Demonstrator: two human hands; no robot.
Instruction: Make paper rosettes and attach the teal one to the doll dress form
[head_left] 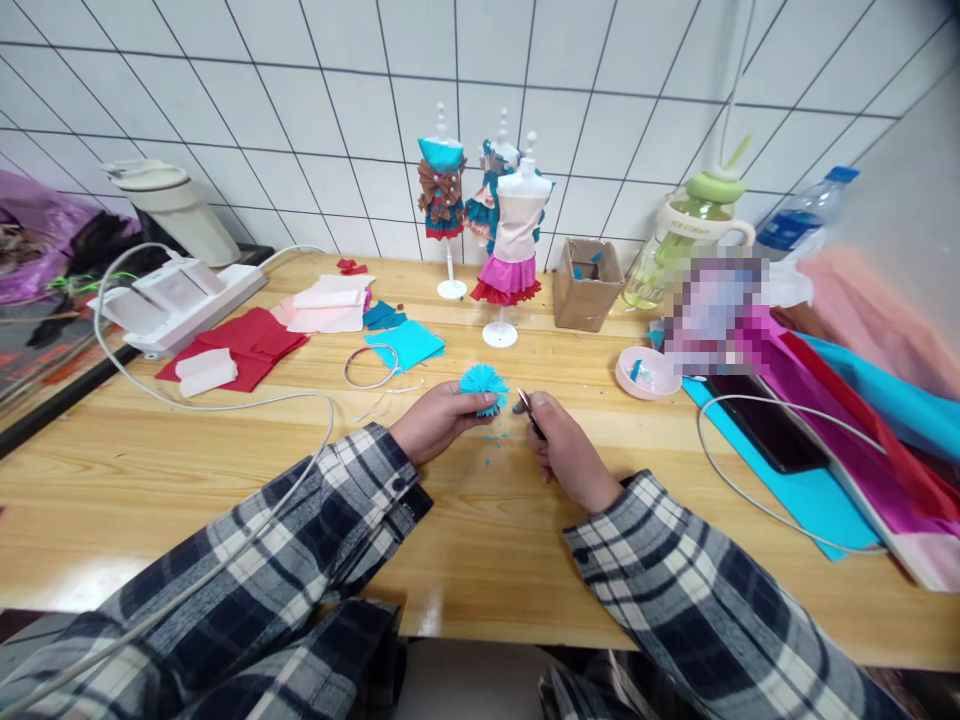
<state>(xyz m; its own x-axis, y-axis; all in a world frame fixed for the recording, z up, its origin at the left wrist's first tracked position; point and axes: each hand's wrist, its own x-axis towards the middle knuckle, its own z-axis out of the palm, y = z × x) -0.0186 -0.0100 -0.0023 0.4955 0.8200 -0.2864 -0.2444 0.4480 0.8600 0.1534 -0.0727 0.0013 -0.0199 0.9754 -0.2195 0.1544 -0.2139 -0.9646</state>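
Between the thumb and fingers of my left hand [442,420] is a round, pleated blue paper rosette [482,386] with a cut, fringed edge. Small scissors [529,410] sit in my right hand [564,445], their tips just right of the rosette and apart from it. Tiny blue paper snippets [491,438] lie on the table below. Behind my hands stand small white dress forms; the front one [523,215] wears a pale pink top and a pink-and-red ruffled skirt, and another [441,190] wears blue with brown bows.
Folded blue paper [409,345], red paper [255,345] and pale pink sheets lie at left, near a white power strip [187,300]. A cardboard box [587,285], a pink bowl [648,374], bottles and a dark phone [772,425] occupy the right. A white cable crosses my left sleeve.
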